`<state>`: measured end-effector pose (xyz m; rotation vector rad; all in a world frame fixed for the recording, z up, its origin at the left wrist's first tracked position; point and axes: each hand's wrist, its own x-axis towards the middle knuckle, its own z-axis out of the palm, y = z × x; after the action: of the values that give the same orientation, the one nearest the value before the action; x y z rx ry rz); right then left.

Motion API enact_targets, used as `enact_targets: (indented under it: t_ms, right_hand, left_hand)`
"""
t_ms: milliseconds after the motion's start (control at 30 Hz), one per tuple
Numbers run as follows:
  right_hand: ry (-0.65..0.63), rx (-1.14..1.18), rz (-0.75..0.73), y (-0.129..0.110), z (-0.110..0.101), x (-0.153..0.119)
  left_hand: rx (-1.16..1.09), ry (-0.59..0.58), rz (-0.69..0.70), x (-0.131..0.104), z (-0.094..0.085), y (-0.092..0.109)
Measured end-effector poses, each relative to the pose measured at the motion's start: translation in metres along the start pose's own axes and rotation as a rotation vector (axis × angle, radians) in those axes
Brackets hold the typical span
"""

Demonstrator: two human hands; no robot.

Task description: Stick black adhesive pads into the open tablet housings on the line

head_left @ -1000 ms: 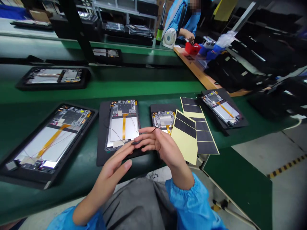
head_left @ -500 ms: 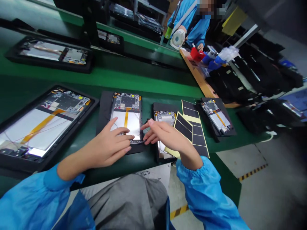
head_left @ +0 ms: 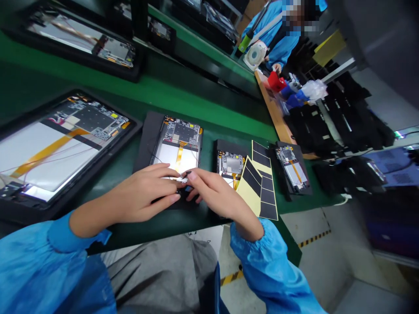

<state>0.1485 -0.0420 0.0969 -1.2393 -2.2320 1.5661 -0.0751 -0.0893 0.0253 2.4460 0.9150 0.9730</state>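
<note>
An opened tablet (head_left: 182, 135), its circuit board, silver battery and orange ribbon cable exposed, lies on a black foam pad (head_left: 145, 141) in front of me. My left hand (head_left: 147, 192) rests over its lower end, fingers stretched out and slightly apart. From the other side my right hand (head_left: 212, 189) meets it at the tablet's lower edge, thumb and fingertips pinched together. A small dark bit shows at that pinch, too small to name. The hands cover the tablet's bottom part, and thin wires run across the battery.
A larger-looking open tablet (head_left: 59, 144) lies at left, another (head_left: 81, 37) behind it. To the right are a third tablet (head_left: 231, 163), sheets of black stickers (head_left: 268, 192) partly over it, and a further tablet (head_left: 291, 168). Beyond stand a small fan (head_left: 256, 54) and a co-worker (head_left: 278, 35).
Both hands have come closer together at the tablet's lower edge. My right fingertips have closed into a pinch and shifted left. The whole view has tilted a little.
</note>
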Motion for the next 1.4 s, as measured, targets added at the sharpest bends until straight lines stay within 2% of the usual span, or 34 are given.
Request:
enact_targets:
  t_ms: [67, 133, 200, 267, 367, 533, 767, 967, 1067, 1233, 1400]
  right_hand:
    - [0.066, 0.017, -0.020, 0.003, 0.005, -0.005]
    - [0.196, 0.019, -0.058, 0.006, 0.009, -0.011]
    - [0.337, -0.032, -0.131, 0.009, 0.012, -0.018]
    - [0.413, -0.120, -0.246, 0.014, 0.016, -0.026]
    - [0.381, -0.220, -0.387, 0.026, 0.024, -0.036]
    - [0.293, -0.366, -0.534, 0.048, 0.035, -0.045]
    - [0.217, -0.670, -0.600, 0.059, 0.026, -0.045]
    - [0.393, -0.639, -0.640, 0.063, 0.032, -0.057]
    - [0.380, -0.588, -0.650, 0.064, 0.042, -0.063]
    - [0.362, -0.622, -0.565, 0.068, 0.054, -0.065]
    - [0.405, -0.631, -0.612, 0.076, 0.058, -0.065]
  left_hand:
    - [0.000, 0.006, -0.002, 0.001, -0.001, 0.000]
    - [0.010, 0.011, 0.001, 0.001, 0.000, -0.001]
    - [0.026, 0.021, 0.003, 0.001, 0.000, -0.002]
    - [0.026, 0.029, 0.008, 0.001, 0.001, -0.002]
    - [0.012, 0.031, 0.007, 0.001, 0.000, -0.003]
    - [0.009, 0.054, 0.006, -0.001, 0.000, -0.003]
    - [-0.023, 0.073, -0.001, -0.001, 0.003, -0.005]
    - [0.017, 0.075, 0.022, 0.000, 0.002, -0.004]
    - [0.023, 0.088, 0.026, 0.001, 0.002, -0.004]
    - [0.015, 0.097, 0.023, 0.001, 0.002, -0.004]
    - [-0.008, 0.093, 0.014, 0.001, 0.002, -0.004]
